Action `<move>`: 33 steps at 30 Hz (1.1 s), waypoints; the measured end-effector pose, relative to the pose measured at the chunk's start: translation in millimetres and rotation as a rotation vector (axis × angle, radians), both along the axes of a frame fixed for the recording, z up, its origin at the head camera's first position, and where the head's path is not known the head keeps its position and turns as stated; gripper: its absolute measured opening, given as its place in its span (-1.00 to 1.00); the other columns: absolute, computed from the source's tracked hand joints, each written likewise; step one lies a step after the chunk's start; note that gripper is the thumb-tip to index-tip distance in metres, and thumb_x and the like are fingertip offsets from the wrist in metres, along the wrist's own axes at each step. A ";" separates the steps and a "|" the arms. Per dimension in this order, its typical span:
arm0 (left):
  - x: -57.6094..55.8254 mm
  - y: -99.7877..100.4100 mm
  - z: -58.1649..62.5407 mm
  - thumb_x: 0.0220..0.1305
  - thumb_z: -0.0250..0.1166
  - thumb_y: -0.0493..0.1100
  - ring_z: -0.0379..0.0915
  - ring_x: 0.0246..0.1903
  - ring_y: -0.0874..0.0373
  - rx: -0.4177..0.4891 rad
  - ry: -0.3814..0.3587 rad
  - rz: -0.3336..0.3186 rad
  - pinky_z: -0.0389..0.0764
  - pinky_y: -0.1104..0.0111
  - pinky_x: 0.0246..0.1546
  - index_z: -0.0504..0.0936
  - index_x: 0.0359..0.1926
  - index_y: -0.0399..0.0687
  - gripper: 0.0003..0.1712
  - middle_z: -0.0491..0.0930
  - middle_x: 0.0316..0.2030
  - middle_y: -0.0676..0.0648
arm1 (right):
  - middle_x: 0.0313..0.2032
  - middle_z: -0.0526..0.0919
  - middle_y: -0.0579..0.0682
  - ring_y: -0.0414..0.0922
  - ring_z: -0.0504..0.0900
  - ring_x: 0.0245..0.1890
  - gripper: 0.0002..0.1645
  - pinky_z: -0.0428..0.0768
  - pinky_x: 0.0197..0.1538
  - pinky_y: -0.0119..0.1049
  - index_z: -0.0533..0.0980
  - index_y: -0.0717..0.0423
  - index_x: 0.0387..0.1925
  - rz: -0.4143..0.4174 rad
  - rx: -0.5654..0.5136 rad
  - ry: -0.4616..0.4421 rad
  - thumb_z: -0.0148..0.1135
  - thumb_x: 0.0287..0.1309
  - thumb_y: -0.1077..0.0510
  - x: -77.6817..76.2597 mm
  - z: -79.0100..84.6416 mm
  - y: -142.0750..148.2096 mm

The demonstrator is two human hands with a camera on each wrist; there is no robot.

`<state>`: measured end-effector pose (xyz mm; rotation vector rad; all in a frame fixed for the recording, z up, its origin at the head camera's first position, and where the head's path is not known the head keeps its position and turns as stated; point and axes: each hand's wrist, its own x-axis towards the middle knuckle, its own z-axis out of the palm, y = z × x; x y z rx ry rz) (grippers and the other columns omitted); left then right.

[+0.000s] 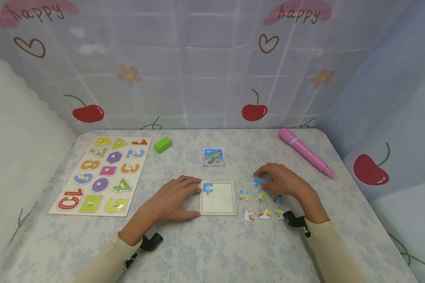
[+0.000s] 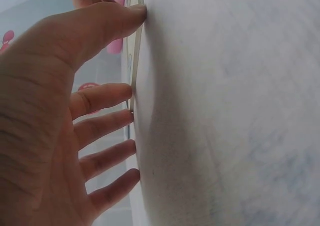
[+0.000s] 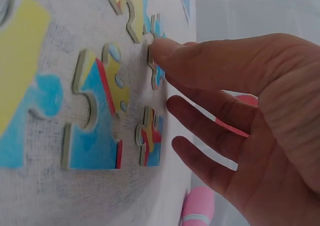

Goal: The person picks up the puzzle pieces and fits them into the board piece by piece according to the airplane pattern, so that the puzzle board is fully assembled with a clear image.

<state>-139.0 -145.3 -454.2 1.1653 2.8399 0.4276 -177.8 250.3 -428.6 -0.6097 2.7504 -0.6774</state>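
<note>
A small wooden puzzle frame (image 1: 218, 214) lies flat, with one blue jigsaw piece (image 1: 207, 188) in its upper left corner. My left hand (image 1: 175, 198) rests beside it, its thumb and fingertips along the left edge, fingers spread and fairly straight. Over the loose pieces on the right is my right hand (image 1: 283, 180). Its thumb and index finger pinch a blue puzzle piece (image 1: 257, 182) by the edges, close to the table; in the right wrist view the thumb (image 3: 210, 60) partly hides that piece. Other loose puzzle pieces (image 1: 260, 196) lie under and in front of the hand.
A picture card (image 1: 214, 157) of a plane lies behind the frame. The number-and-shape board (image 1: 102, 177) takes up the left side, with a green block (image 1: 163, 145) near its far corner. A pink marker-shaped stick (image 1: 306, 152) lies at the back right. Curtains surround the table.
</note>
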 end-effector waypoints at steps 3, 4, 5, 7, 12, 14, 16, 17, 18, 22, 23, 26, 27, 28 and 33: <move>-0.2 0.1 -0.4 0.22 0.52 0.36 0.37 0.43 -0.02 0.000 0.005 -0.004 0.56 0.01 0.25 0.67 0.31 0.04 -0.22 0.45 0.49 -0.01 | 0.07 0.74 0.05 0.08 0.65 0.14 -0.52 0.61 0.24 0.15 0.70 0.15 0.19 0.007 0.000 -0.007 0.55 0.23 0.29 -0.3 -1.4 2.2; -0.4 0.0 -0.3 0.23 0.52 0.36 0.37 0.43 -0.02 -0.001 0.006 -0.005 0.57 0.01 0.24 0.67 0.31 0.04 -0.22 0.45 0.49 -0.01 | 0.07 0.74 0.04 0.07 0.65 0.13 -0.52 0.61 0.24 0.15 0.70 0.14 0.18 0.008 0.000 -0.006 0.55 0.22 0.28 -0.6 -1.6 2.5; -0.5 -0.2 -0.2 0.23 0.52 0.36 0.37 0.43 -0.02 0.000 0.008 -0.005 0.57 0.00 0.24 0.67 0.31 0.03 -0.22 0.45 0.49 -0.02 | 0.06 0.74 0.03 0.07 0.65 0.12 -0.52 0.61 0.24 0.15 0.70 0.13 0.18 0.009 -0.001 -0.005 0.55 0.22 0.28 -1.0 -2.0 2.8; -0.4 -0.3 0.3 0.23 0.52 0.36 0.37 0.43 -0.02 0.000 0.007 -0.005 0.57 0.01 0.24 0.67 0.31 0.04 -0.23 0.45 0.49 -0.02 | 0.04 0.74 0.03 0.07 0.64 0.11 -0.54 0.60 0.23 0.15 0.71 0.13 0.16 0.012 -0.005 0.001 0.55 0.22 0.29 -1.4 -2.3 3.3; 0.5 -0.3 1.0 0.22 0.52 0.36 0.37 0.43 -0.02 0.000 0.008 -0.003 0.56 0.02 0.24 0.67 0.30 0.04 -0.22 0.45 0.49 -0.01 | 0.04 0.74 0.03 0.05 0.63 0.08 -0.59 0.61 0.19 0.13 0.73 0.12 0.13 0.030 -0.009 0.017 0.53 0.25 0.28 -2.0 -3.1 4.9; 0.7 -0.5 0.9 0.22 0.52 0.35 0.37 0.43 -0.01 0.004 0.008 -0.001 0.56 0.01 0.23 0.67 0.30 0.04 -0.23 0.45 0.49 -0.01 | 0.03 0.74 0.02 0.03 0.63 0.07 -0.59 0.62 0.19 0.11 0.72 0.13 0.14 0.037 0.007 0.020 0.53 0.27 0.26 -2.7 -3.7 5.0; 1.0 -0.7 0.7 0.23 0.52 0.35 0.37 0.43 -0.01 0.008 0.000 -0.001 0.56 0.01 0.24 0.67 0.30 0.04 -0.24 0.45 0.49 -0.01 | -0.02 0.73 -0.01 0.00 0.63 0.02 -0.61 0.64 0.15 0.08 0.72 0.13 0.14 0.030 0.033 0.023 0.50 0.29 0.26 -3.4 -3.6 3.9; 1.1 -0.8 0.5 0.24 0.52 0.34 0.37 0.43 -0.01 0.010 -0.004 -0.001 0.56 0.00 0.24 0.67 0.30 0.04 -0.24 0.45 0.49 -0.01 | -0.04 0.73 -0.03 -0.01 0.63 0.01 -0.62 0.65 0.14 0.07 0.72 0.12 0.14 0.024 0.050 0.027 0.49 0.30 0.25 -3.9 -3.3 3.2; 1.1 -0.8 0.3 0.24 0.52 0.34 0.37 0.43 -0.01 0.012 -0.006 0.000 0.56 0.00 0.24 0.67 0.30 0.04 -0.25 0.45 0.49 -0.01 | -0.05 0.73 -0.04 -0.02 0.64 0.01 -0.62 0.66 0.13 0.06 0.72 0.12 0.15 0.019 0.069 0.032 0.48 0.31 0.24 -4.1 -2.8 2.6; 1.5 -0.4 -0.3 0.25 0.51 0.34 0.37 0.44 -0.02 0.008 -0.008 0.001 0.56 -0.01 0.24 0.66 0.29 0.04 -0.26 0.45 0.49 -0.01 | -0.05 0.75 -0.06 -0.03 0.66 0.02 -0.66 0.67 0.13 0.05 0.74 0.08 0.11 0.012 0.099 0.041 0.47 0.31 0.22 -3.8 -0.3 2.5; 1.4 -0.5 -0.6 0.25 0.51 0.34 0.37 0.44 -0.02 0.008 -0.004 0.002 0.56 -0.01 0.24 0.66 0.29 0.04 -0.26 0.45 0.49 -0.01 | -0.02 0.75 -0.06 -0.03 0.66 0.03 -0.66 0.67 0.13 0.05 0.74 0.07 0.10 0.016 0.096 0.034 0.49 0.30 0.21 -3.3 0.8 2.6; 1.2 -0.9 -1.0 0.24 0.51 0.34 0.37 0.43 -0.02 0.007 0.003 0.003 0.56 -0.01 0.23 0.66 0.29 0.03 -0.25 0.45 0.49 -0.01 | 0.02 0.75 -0.04 -0.04 0.66 0.01 -0.66 0.68 0.12 0.03 0.76 0.05 0.07 0.034 0.080 0.014 0.55 0.26 0.19 -2.2 2.5 3.5; 1.1 -1.0 -1.2 0.24 0.51 0.34 0.37 0.43 -0.02 0.008 0.004 0.004 0.56 -0.01 0.23 0.66 0.29 0.03 -0.25 0.45 0.49 -0.01 | 0.02 0.75 -0.04 -0.05 0.65 0.00 -0.65 0.68 0.11 0.02 0.76 0.05 0.07 0.039 0.078 0.009 0.57 0.25 0.18 -1.9 2.6 3.7; 0.9 -0.9 -1.3 0.24 0.51 0.34 0.37 0.43 -0.02 0.009 0.003 0.004 0.56 -0.01 0.24 0.66 0.29 0.03 -0.25 0.45 0.49 -0.01 | 0.02 0.75 -0.04 -0.06 0.64 -0.01 -0.65 0.68 0.10 0.02 0.77 0.05 0.06 0.044 0.076 0.005 0.58 0.24 0.18 -1.7 2.4 3.8; 0.4 -0.4 -2.5 0.24 0.52 0.35 0.36 0.45 -0.02 0.005 -0.009 0.002 0.55 0.00 0.25 0.66 0.31 0.05 -0.24 0.44 0.50 -0.01 | -0.04 0.73 -0.09 -0.10 0.62 -0.06 -0.68 0.68 0.08 -0.02 0.77 0.02 0.04 0.034 0.091 0.008 0.55 0.25 0.17 -1.7 -1.5 2.8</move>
